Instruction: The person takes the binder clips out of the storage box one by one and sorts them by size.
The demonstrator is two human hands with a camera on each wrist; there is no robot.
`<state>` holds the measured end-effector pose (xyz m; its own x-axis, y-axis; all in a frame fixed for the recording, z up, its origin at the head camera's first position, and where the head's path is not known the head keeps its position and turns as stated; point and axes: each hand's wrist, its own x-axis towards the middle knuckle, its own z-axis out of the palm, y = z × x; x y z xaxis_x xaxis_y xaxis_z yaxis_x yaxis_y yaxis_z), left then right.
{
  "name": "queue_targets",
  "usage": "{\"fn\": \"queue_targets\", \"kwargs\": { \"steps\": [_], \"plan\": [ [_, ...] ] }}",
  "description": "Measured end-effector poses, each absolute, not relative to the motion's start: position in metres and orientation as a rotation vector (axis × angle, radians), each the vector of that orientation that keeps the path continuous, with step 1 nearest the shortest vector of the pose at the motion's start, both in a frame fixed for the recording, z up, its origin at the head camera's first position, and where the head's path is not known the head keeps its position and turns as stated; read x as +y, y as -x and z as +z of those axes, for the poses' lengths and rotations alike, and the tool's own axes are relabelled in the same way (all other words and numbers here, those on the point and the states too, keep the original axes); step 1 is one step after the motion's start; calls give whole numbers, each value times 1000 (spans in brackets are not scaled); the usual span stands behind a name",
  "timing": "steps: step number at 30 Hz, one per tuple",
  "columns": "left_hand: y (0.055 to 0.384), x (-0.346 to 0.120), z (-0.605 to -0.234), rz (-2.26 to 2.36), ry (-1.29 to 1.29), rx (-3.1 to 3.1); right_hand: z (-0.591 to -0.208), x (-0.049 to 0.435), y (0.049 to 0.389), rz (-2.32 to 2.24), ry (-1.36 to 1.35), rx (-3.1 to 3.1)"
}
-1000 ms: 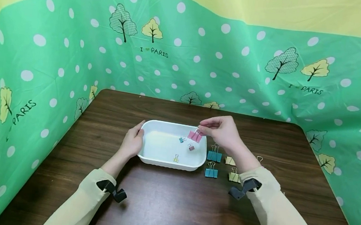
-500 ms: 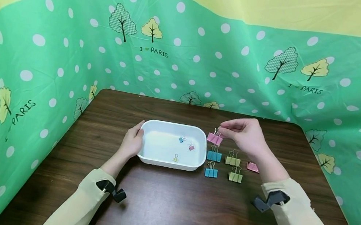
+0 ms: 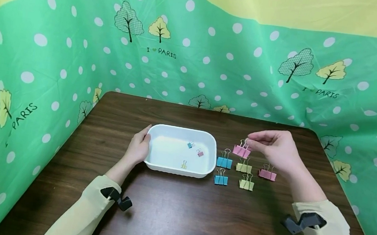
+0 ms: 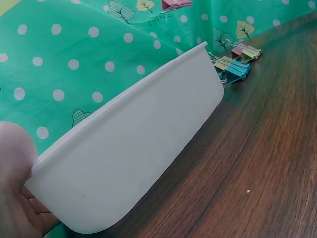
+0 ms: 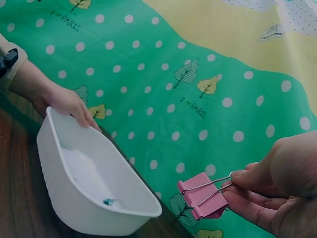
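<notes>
My right hand [image 3: 276, 148] pinches a large pink binder clip [image 3: 241, 151] by its wire handles, above the table and right of the tray. The right wrist view shows that pink clip [image 5: 204, 196] hanging from thumb and fingers. With my left hand [image 3: 139, 146] I grip the left end of a white plastic tray [image 3: 166, 168], thumb over the rim. Inside the tray lie a small blue clip [image 3: 190, 145], a small pink clip [image 3: 200, 153] and a small yellow clip [image 3: 184, 165]. Beneath my right hand, another large pink binder clip [image 3: 267, 174] stands on the table.
Two blue binder clips [image 3: 224, 162] stand one behind the other beside the tray's right end. To their right are two yellow binder clips [image 3: 246, 184]. A green polka-dot cloth [image 3: 165, 76] hangs behind and around the dark wooden table [image 3: 178, 212].
My right hand has carried the pink binder clip rightward, from over the tray's right end to above the yellow clips. The left hand stays on the tray.
</notes>
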<state>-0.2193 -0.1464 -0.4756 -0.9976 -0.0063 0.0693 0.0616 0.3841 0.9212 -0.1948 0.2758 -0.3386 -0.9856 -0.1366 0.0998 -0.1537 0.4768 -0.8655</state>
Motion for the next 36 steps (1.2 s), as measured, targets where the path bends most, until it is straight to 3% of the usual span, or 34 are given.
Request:
{"fn": "queue_targets", "kwargs": {
  "steps": [15, 36],
  "plan": [
    [219, -145, -473, -1715, 68, -2576, -352, 326, 181, 1440, -220, -2814],
    [219, -147, -474, -1724, 45, -2580, -405, 378, 174, 1448, -148, -2938]
  ]
}}
